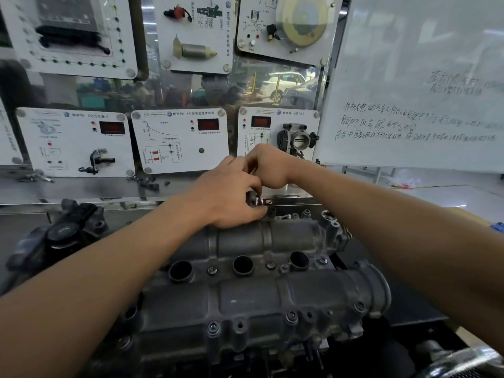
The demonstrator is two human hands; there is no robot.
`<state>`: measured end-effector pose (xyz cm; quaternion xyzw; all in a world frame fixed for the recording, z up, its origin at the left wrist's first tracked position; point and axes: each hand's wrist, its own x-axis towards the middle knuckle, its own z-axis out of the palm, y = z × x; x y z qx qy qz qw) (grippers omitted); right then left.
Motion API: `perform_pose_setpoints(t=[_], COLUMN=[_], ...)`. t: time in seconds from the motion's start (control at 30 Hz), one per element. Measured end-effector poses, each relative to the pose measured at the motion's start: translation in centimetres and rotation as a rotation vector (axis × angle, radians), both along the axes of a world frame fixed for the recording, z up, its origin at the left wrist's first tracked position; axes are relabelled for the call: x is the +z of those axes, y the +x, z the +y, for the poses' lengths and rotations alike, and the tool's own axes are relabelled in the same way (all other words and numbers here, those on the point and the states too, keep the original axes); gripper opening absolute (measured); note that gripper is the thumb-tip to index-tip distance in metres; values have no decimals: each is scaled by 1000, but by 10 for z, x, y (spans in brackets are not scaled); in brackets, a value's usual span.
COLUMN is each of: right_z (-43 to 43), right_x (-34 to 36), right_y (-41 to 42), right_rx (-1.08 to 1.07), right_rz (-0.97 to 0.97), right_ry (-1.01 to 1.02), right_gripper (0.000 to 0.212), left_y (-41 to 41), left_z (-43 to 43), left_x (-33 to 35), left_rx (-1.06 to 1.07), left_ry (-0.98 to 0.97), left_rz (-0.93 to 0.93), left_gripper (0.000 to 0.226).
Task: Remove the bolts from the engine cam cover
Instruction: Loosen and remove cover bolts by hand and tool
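Head view: at the 12 o'clock edge of the cover (272, 296), L hand (226, 192) fingers pinch driver (252, 198) low, R hand (266, 165) fingers clench its top. Risk: driver tilts, slips off hidden bolt, rounds it.

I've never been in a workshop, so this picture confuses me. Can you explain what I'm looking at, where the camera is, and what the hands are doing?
The camera is worn on the person's head and looks forward and down along both bare arms. The big grey metal block in front is an engine cam cover. It has three round holes and several bolts, one of them near the front edge. At the far edge the left hand grips a dark tool. The right hand curls just above it, probably on the tool's hidden top. Behind stand training panels and a whiteboard.
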<state>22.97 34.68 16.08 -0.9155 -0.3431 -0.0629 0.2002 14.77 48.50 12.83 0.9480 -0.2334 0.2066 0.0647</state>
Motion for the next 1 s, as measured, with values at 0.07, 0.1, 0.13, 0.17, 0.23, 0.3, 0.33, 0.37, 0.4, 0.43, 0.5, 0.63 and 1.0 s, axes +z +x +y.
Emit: perform_pose_setpoints(t=[0.07, 0.1, 0.13, 0.17, 0.23, 0.3, 0.33, 0.37, 0.4, 0.43, 0.5, 0.63, 1.0], right_z=[-1, -2, -2, -1, 1, 4, 6, 8, 9, 11, 12, 13, 25], right_x=[2, 3, 3, 4, 3, -1, -4, -7, -9, -9, -5, 9, -25], right_y=[-3, -5, -6, -7, -7, -8, -9, -11, -13, -15, -20, -33, -48], right_rx=[7, 7, 7, 8, 1, -31, -59, -85, -99, -103, -91, -95, -176], right_rz=[164, 254, 349, 450, 647, 781, 813, 829, 839, 847, 861, 841, 531], right_ry=[143, 225, 297, 358, 483, 563, 574, 573, 578, 598, 674, 741, 895], right_gripper=[44, 50, 54, 55, 45, 29, 22, 17, 14, 13, 13, 21, 31], left_y=[1, 1, 1, 0, 1, 2, 1, -1, -2, -3, -2, 0, -2], left_z=[6, 7, 9, 10, 11, 12, 12, 11, 11, 11, 13, 20, 32], left_x=[2, 3, 3, 3, 3, 3, 3, 3, 3, 3, 7, 20, 18], left_rx=[-44, -64, -75, -78, -78, -115, -143, -169, -186, -196, -210, -229, -214], left_ry=[29, 14, -7, -20, -20, -15, -21, -30, -34, -27, -20, -96, -534], left_rz=[5, 15, 20, 20, 7, 2, 14, 31, 41, 33, -21, -85, 252], left_gripper=[36, 37, 38, 40, 41, 34, 30, 27, 25, 25, 24, 18, 20])
